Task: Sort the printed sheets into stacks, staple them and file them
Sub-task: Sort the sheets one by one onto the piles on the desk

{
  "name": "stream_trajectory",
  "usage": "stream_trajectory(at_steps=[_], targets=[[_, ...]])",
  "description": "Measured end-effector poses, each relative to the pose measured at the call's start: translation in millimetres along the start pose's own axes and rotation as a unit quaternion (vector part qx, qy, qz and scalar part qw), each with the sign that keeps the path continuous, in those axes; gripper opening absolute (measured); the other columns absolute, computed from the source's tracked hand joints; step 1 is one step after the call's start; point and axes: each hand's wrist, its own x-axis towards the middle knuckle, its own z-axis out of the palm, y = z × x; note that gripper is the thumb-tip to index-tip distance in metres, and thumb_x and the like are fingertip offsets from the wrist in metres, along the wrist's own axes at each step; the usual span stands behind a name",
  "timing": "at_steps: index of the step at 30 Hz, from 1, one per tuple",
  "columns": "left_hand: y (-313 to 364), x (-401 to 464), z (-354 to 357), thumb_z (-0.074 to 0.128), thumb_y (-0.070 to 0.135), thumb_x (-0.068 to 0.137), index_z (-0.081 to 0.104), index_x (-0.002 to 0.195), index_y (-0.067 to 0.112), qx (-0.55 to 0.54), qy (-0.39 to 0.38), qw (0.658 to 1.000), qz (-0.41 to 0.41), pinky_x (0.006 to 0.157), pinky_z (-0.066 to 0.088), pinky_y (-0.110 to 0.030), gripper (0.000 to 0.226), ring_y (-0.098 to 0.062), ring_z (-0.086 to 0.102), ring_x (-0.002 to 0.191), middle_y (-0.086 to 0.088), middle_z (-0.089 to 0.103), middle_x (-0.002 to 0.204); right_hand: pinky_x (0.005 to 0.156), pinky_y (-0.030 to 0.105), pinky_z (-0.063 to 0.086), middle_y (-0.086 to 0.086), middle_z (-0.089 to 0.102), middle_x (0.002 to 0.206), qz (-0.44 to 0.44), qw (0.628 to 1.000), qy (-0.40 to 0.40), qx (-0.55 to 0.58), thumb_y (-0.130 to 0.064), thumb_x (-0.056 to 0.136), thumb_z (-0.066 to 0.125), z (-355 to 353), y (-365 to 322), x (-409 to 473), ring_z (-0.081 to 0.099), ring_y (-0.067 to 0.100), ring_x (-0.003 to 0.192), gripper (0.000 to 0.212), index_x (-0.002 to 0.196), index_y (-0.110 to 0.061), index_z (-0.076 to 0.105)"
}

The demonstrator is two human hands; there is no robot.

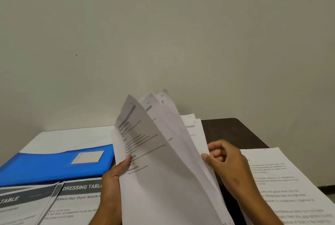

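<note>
Down at 6 o'clock, both hands hold up a bunch of printed sheets point(163, 170). The left hand point(110, 185) grips the bunch at its left edge, with the thumb lying on the front page. The right hand point(226, 165) is at 4 o'clock, with its fingers point(217, 149) curled, pinching the right edges of the pages. The pages fan apart at the top, and the front one curls over toward the left.

At 8 o'clock, two sheets with grey headings point(54, 204) lie flat on the surface point(63, 137). One heading reads "DRESSING TABLE". At 4 o'clock, a sheet full of text point(290, 188) lies flat just beside the right hand.

A bit farther, at 9 o'clock, a blue folder point(54, 165) lies flat. It has a pale label on its cover. It touches the top edges of the grey-headed sheets.

Behind the held bunch, at 1 o'clock, more white sheets point(194, 127) lie in a pile. Next to them is a dark table point(232, 130). Farthest away is a plain pale wall point(163, 34).
</note>
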Motion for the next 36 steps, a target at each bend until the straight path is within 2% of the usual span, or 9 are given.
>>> stream_trajectory(at_steps=[4, 10, 13, 16, 19, 23, 27, 33, 36], targets=[[1.7, 6.9, -2.9, 0.057, 0.021, 0.105, 0.062, 0.13, -0.001, 0.018, -0.015, 1.0, -0.01, 0.1, 0.05, -0.041, 0.033, -0.042, 0.063, 0.105, -0.019, 0.069, 0.102, 0.062, 0.016, 0.054, -0.014, 0.071, 0.074, -0.043, 0.998, 0.053, 0.011, -0.026, 0.086, 0.085, -6.7, -3.2, -0.7, 0.069, 0.005, 0.075, 0.016, 0.085, -0.03, 0.069], [4.7, 8.1, 1.5, 0.064, 0.018, 0.1, 0.062, 0.112, 0.002, 0.024, -0.016, 0.999, -0.028, 0.116, 0.039, -0.059, 0.02, -0.044, 0.058, 0.107, -0.015, 0.066, 0.09, 0.064, 0.022, 0.055, -0.016, 0.071, 0.074, -0.087, 0.991, 0.106, 0.01, -0.026, 0.091, 0.078, -14.3, -5.5, -1.3, 0.068, -0.002, 0.081, 0.013, 0.085, -0.029, 0.067], [-0.8, 5.1, 1.6, 0.063, 0.016, 0.1, 0.064, 0.116, 0.0, 0.002, -0.007, 1.0, 0.002, 0.101, 0.051, -0.048, 0.023, -0.039, 0.062, 0.097, -0.012, 0.066, 0.09, 0.068, 0.021, 0.055, -0.016, 0.072, 0.082, -0.095, 0.988, 0.115, 0.04, -0.028, 0.094, 0.075, -15.0, -8.4, -1.5, 0.068, 0.0, 0.085, 0.009, 0.088, -0.028, 0.067], [-9.1, -0.3, -0.3, 0.065, 0.015, 0.098, 0.069, 0.123, -0.002, -0.023, -0.033, 0.999, 0.024, 0.087, 0.063, -0.04, 0.03, -0.034, 0.072, 0.089, -0.017, 0.075, 0.097, 0.066, 0.027, 0.056, -0.004, 0.072, 0.073, -0.06, 0.987, 0.084, 0.125, -0.022, 0.096, 0.072, -15.4, -16.3, -2.6, 0.069, 0.01, 0.07, 0.007, 0.09, -0.021, 0.068], [-13.2, -11.7, 0.5, 0.064, 0.012, 0.096, 0.073, 0.114, 0.008, -0.09, -0.08, 0.993, 0.007, 0.056, 0.064, -0.039, 0.02, -0.032, 0.078, 0.071, -0.018, 0.08, 0.097, 0.06, 0.028, 0.055, 0.001, 0.075, 0.072, -0.038, 0.983, 0.025, 0.177, -0.023, 0.097, 0.072, -10.6, -24.8, -7.9, 0.071, 0.014, 0.065, 0.007, 0.094, -0.016, 0.07], [-10.4, -12.7, 5.5, 0.06, 0.008, 0.1, 0.072, 0.108, 0.011, -0.08, -0.079, 0.993, 0.035, 0.059, 0.063, -0.037, 0.015, -0.029, 0.077, 0.071, -0.018, 0.08, 0.099, 0.063, 0.032, 0.06, 0.002, 0.077, 0.074, -0.052, 0.981, -0.006, 0.185, -0.029, 0.094, 0.075, 2.1, -32.5, -15.3, 0.075, 0.022, 0.068, 0.014, 0.094, -0.016, 0.071], [-5.3, -15.2, 11.0, 0.055, -0.001, 0.101, 0.065, 0.094, 0.012, -0.034, -0.083, 0.994, 0.062, 0.038, 0.052, -0.023, 0.017, -0.014, 0.069, 0.044, -0.002, 0.074, 0.059, 0.065, 0.034, 0.062, -0.003, 0.074, 0.068, -0.06, 0.988, 0.026, 0.141, -0.034, 0.092, 0.075, 7.1, -29.2, -14.5, 0.072, 0.023, 0.067, 0.014, 0.086, -0.022, 0.071], [-6.9, -5.1, 11.2, 0.05, -0.011, 0.1, 0.062, 0.106, 0.002, 0.009, -0.107, 0.993, 0.057, 0.037, 0.052, -0.023, 0.019, -0.016, 0.07, 0.046, -0.003, 0.073, 0.058, 0.066, 0.019, 0.055, -0.013, 0.074, 0.08, -0.066, 0.991, 0.056, 0.104, -0.058, 0.095, 0.053, 1.9, -20.4, -11.1, 0.071, 0.008, 0.078, 0.041, 0.083, -0.025, 0.074], [-5.5, 3.6, 8.3, 0.051, -0.013, 0.1, 0.055, 0.13, -0.005, 0.024, -0.084, 0.995, 0.041, 0.037, 0.051, -0.02, 0.032, -0.013, 0.069, 0.043, -0.002, 0.071, 0.054, 0.078, 0.019, 0.053, -0.022, 0.07, 0.103, -0.051, 0.993, 0.1, 0.045, -0.063, 0.091, 0.049, -4.5, -10.3, -4.4, 0.067, 0.001, 0.096, 0.035, 0.104, -0.037, 0.068]])
